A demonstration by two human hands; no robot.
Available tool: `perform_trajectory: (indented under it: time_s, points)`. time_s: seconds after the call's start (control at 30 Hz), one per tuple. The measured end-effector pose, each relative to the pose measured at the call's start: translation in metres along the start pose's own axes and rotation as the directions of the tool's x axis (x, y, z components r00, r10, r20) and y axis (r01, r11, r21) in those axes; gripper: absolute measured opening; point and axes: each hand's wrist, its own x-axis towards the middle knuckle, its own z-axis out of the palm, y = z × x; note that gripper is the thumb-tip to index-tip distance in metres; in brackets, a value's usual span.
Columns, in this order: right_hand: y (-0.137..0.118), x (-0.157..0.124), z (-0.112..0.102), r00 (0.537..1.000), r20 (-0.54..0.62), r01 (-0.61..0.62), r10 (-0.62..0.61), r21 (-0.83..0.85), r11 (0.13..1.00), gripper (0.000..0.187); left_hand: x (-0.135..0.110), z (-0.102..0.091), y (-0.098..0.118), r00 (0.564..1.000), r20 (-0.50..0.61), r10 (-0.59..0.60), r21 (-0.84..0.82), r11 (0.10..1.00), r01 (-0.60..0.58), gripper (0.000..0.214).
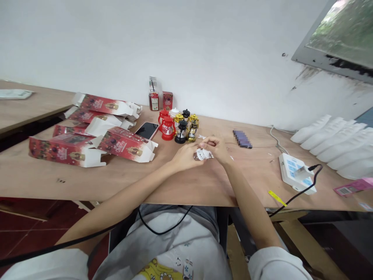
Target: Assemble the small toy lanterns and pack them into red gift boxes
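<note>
My left hand (188,157) is closed around a small white lantern (204,154), held tilted on its side just above the table. My right hand (215,147) is over the lantern's upper side with thumb and fingers pinched together; what they grip, if anything, is too small to make out. Just beyond my hands stands a cluster of small lanterns: a red lantern (168,129), a black lantern (182,132), a gold lantern (192,130), and several more behind them. Small white scraps (201,136) lie near my right hand.
Several red printed boxes (125,144) with open flaps lie at left. A phone (147,131) is beside the lanterns, with a bottle (154,100) and a small red box (167,100) behind. At right are another phone (242,139), a power strip (295,174) and white stacked pieces (338,144).
</note>
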Motion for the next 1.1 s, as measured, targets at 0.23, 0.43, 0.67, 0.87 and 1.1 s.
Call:
perform_trajectory:
  time_s: [0.23, 0.43, 0.67, 0.87, 1.1]
  points:
    - [0.003, 0.01, -0.001, 0.987, -0.06, -0.139, 0.147, 0.118, 0.983, 0.034, 0.002, -0.001, -0.007, 0.999, -0.009, 0.047, -0.061, 0.997, -0.047, 0.032]
    - [-0.012, 0.027, -0.001, 0.991, -0.127, 0.033, -0.052, -0.145, 0.989, 0.038, 0.003, -0.004, -0.004, 0.997, -0.026, -0.074, -0.197, 0.978, 0.068, 0.027]
    - [-0.023, 0.042, 0.018, 0.973, -0.061, 0.186, -0.224, -0.372, 0.91, 0.047, -0.001, -0.012, -0.002, 0.999, -0.034, -0.04, -0.329, 0.944, 0.027, 0.032]
    - [-0.023, 0.053, 0.01, 0.952, -0.094, 0.192, -0.292, -0.558, 0.807, 0.046, 0.001, -0.005, -0.01, 0.985, -0.002, -0.174, -0.388, 0.908, 0.159, 0.029]
    - [-0.046, 0.034, 0.012, 0.934, -0.014, 0.246, -0.358, -0.701, 0.669, 0.031, 0.002, -0.001, -0.021, 0.983, -0.026, -0.18, -0.37, 0.916, 0.158, 0.041]
